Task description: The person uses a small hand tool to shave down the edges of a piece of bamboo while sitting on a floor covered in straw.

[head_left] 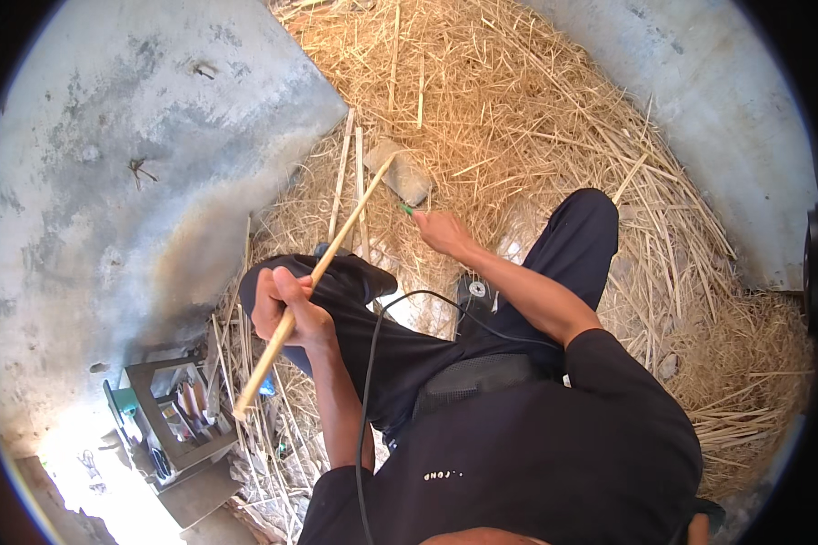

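Bamboo stick, pale and slender, clamped in the left hand, fingers curled fully around it a little below mid-length. Runs slantwise: upper end beyond the fingertips near a flat grey stone on the straw, lower end behind the wrist, over a small wooden toolbox. Crosses above the dark-trousered left knee just past the knuckles.

Right hand stretched forward, well apart from the left, fingers drawn together around a small green-handled tool; only the green tip visible ahead of the fingertips, blade or working end too small to make out. Tip just beside the near edge of the grey stone, touching or not cannot be told.

Two more pale sticks lying on the straw, between the two hands and further out than either. Black cable hanging down alongside the left forearm, looping toward the right elbow. Loose stalks scattered on the ground below the left wrist, beside the toolbox. Grey concrete wall out past the left hand's back; another grey slab far beyond the right hand's outer side.
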Demonstrator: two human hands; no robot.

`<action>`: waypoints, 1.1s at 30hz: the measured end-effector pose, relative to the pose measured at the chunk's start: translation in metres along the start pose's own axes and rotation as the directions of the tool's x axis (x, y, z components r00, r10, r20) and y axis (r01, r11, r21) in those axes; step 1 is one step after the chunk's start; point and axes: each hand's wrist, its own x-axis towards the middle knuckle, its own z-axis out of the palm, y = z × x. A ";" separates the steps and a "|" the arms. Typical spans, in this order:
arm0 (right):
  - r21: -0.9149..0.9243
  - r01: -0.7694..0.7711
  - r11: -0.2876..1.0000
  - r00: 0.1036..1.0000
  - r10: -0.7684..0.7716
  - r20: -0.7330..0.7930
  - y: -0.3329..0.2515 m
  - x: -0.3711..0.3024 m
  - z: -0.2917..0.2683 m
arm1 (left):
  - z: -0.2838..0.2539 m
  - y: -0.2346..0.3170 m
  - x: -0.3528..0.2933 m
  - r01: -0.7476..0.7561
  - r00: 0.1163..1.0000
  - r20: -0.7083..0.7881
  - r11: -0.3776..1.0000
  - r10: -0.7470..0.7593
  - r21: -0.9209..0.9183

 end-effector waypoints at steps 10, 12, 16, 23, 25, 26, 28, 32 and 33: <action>0.180 0.486 0.855 0.870 -0.455 -0.189 -0.040 -0.047 0.001 | 0.000 -0.001 -0.004 -0.019 0.991 0.129 0.998 0.026 -0.060; 0.100 0.472 0.876 0.875 -0.453 -0.171 -0.032 -0.035 0.002 | -0.001 -0.003 -0.005 -0.006 0.985 0.170 0.986 0.034 -0.165; -0.054 0.291 0.955 0.948 -0.295 -0.119 -0.023 -0.012 -0.020 | -0.002 -0.005 -0.007 -0.044 0.980 0.184 0.982 0.079 -0.186; 0.020 0.273 0.962 0.962 -0.273 -0.001 -0.032 -0.025 -0.017 | 0.000 -0.007 -0.009 -0.023 0.988 0.143 0.973 0.057 -0.230; -0.016 0.128 0.992 0.992 -0.127 0.016 -0.032 -0.008 -0.014 | 0.003 -0.007 -0.004 -0.025 0.990 0.127 0.974 0.055 -0.225; -0.072 0.290 0.954 0.908 -0.298 -0.295 -0.009 0.003 0.004 | 0.008 -0.003 -0.004 -0.005 0.990 0.134 0.977 0.035 -0.214; 0.003 0.334 0.942 0.920 -0.326 -0.217 -0.014 0.001 0.004 | 0.006 -0.005 -0.010 0.008 0.995 0.095 0.970 0.016 -0.244; 0.065 0.440 0.896 0.897 -0.435 -0.077 -0.035 -0.014 0.008 | 0.003 -0.004 -0.005 -0.028 0.998 0.056 0.974 0.041 -0.226; 0.082 0.441 0.894 0.897 -0.436 -0.067 -0.035 -0.016 0.008 | 0.002 -0.005 -0.004 -0.021 0.999 0.040 0.972 0.032 -0.234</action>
